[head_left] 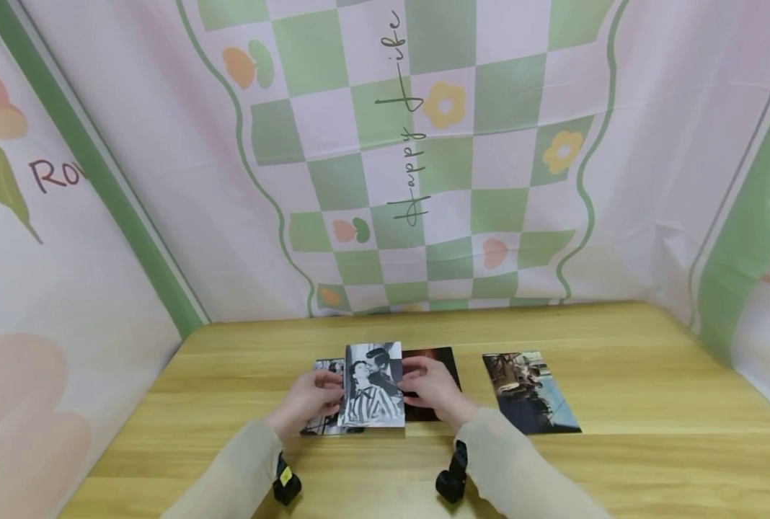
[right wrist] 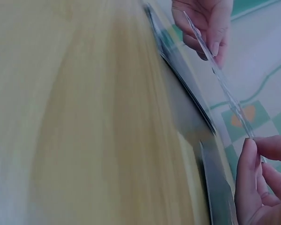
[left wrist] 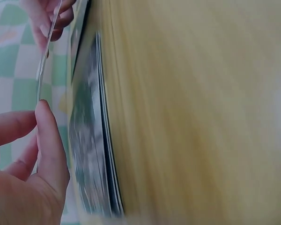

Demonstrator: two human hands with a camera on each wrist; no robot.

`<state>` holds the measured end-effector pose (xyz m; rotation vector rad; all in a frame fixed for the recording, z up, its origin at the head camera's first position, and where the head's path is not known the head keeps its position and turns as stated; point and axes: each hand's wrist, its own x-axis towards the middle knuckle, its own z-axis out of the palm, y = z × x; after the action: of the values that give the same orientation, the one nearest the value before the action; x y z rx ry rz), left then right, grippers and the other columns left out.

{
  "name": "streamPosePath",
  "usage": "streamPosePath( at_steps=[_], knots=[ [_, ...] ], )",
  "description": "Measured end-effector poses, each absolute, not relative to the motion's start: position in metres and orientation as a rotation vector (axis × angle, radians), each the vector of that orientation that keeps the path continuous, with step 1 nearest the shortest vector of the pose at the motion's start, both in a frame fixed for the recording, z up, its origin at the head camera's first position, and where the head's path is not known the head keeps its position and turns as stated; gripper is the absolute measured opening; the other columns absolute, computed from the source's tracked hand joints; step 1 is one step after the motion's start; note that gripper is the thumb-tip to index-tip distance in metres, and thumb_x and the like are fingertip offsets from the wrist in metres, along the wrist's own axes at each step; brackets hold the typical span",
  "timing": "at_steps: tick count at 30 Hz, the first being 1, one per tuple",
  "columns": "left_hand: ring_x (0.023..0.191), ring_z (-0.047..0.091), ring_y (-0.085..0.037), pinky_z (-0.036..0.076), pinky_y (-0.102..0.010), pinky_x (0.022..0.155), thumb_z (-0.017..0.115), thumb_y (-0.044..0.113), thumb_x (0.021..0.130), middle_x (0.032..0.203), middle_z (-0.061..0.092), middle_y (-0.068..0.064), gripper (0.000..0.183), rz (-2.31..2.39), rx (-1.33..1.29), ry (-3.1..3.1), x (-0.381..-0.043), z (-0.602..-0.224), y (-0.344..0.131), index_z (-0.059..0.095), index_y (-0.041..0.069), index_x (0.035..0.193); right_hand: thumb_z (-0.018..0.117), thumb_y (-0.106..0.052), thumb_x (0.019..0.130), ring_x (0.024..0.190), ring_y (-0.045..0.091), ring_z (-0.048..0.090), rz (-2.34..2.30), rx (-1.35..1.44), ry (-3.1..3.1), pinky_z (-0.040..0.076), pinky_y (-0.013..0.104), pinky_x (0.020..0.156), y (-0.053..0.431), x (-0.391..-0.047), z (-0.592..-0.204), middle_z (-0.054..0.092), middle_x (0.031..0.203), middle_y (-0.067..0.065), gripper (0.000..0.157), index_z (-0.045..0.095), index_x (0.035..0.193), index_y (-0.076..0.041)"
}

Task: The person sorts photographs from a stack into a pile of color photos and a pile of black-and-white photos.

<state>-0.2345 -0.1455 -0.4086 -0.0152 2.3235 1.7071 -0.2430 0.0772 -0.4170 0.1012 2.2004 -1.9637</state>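
Note:
A black-and-white photo print (head_left: 373, 389) is held up above the table between both hands. My left hand (head_left: 310, 396) pinches its left edge between thumb and fingers. At the opposite edge, my right hand (head_left: 435, 388) pinches it the same way. Seen edge-on in the left wrist view, the held print (left wrist: 43, 70) is a thin, slightly bowed sheet, apart from the tabletop. Beneath it on the left lies a small stack of prints (left wrist: 91, 136), the top one black-and-white. A dark print (head_left: 446, 360) lies flat under my right hand, partly hidden.
Farther right on the wooden table (head_left: 644, 382) lies a colour print (head_left: 530, 393) with a blue area. A patterned cloth (head_left: 450, 166) hangs behind the table, with more cloth at both sides. Black wrist cameras (head_left: 452, 481) sit below the hands.

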Motion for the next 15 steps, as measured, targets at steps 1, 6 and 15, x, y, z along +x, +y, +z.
streamPosePath(
  at_steps=[1,6,15],
  knots=[
    [0.078,0.058,-0.015,0.058,-0.026,0.071,0.056,0.000,0.090,0.096,0.059,-0.012,0.028,1.697,-0.020,2.333,-0.235,-0.409,-0.149,0.055,-0.007,0.117,0.061,0.007,0.084,0.070,0.014,0.060,-1.958,0.091,2.207,0.056,0.022,0.056,0.073,-0.243,-0.417,0.064,0.093,0.015,0.044,0.052,0.128,0.004],
    [0.074,0.057,-0.016,0.058,-0.028,0.068,0.056,-0.004,0.089,0.091,0.059,-0.012,0.024,1.671,-0.045,2.403,-0.235,-0.411,-0.164,0.057,-0.008,0.112,0.061,0.007,0.085,0.069,0.014,0.060,-1.942,0.030,2.212,0.056,0.024,0.055,0.056,-0.243,-0.419,0.064,0.090,0.015,0.045,0.051,0.128,0.004],
    [0.082,0.062,-0.020,0.060,-0.034,0.073,0.058,-0.009,0.084,0.098,0.060,-0.016,0.034,1.615,-0.089,2.478,-0.234,-0.414,-0.182,0.055,-0.009,0.118,0.061,0.010,0.082,0.066,0.013,0.059,-1.912,-0.027,2.239,0.056,0.025,0.054,0.037,-0.246,-0.417,0.062,0.084,0.015,0.047,0.051,0.128,0.007]
  ],
)
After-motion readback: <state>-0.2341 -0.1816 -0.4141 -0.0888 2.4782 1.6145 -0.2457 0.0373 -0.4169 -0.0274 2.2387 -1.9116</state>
